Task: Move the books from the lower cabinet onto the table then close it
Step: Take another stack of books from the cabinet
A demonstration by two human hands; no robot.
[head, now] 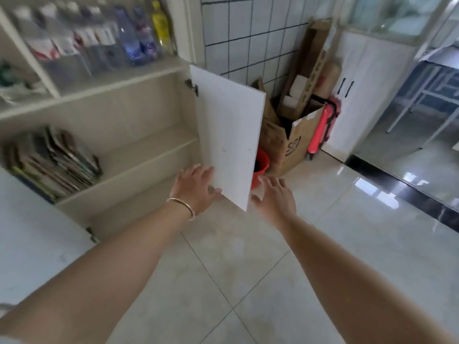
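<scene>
Open door (229,135) with left hand (196,187) at its inner face and right hand (275,194) beside it, fingers spread, gripping nothing; books (54,162) remain shelved left of the door, so shutting now risks leaving them inside.

Both arms outstretched, left hand (196,187) and right hand (275,197) open-palmed.

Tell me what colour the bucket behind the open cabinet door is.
Orange-red. The bucket shows in the head view, partly hidden by the white door.
</scene>
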